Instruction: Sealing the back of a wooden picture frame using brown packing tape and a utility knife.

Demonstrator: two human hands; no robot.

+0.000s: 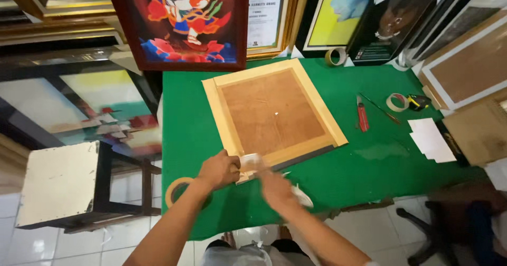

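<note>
Green cloth covers the table point(369, 160) in your head view, with framed pictures leaning all along the far edge and a stool point(63, 184) standing at the left over the tiled floor.

On the cloth lies a wooden picture frame point(272, 113), face down, its brown backing board already seated inside the pale wood border. Along the near-right edge a dark strip shows; the other edges look bare wood, so by my reading the edging work has only begun at that near side.

Your left hand point(219, 170) is closed on a whitish crumpled strip point(252, 163) at the frame's near corner. Your right hand point(277, 188) is blurred just beside it; it seems to touch the same strip, but I cannot tell whether its fingers are together.

A roll of tape point(177, 191) lies on the cloth near your left forearm. A red utility knife point(362, 115), another tape roll point(397, 103) and white paper pieces point(430, 139) lie well apart to the right.
</note>
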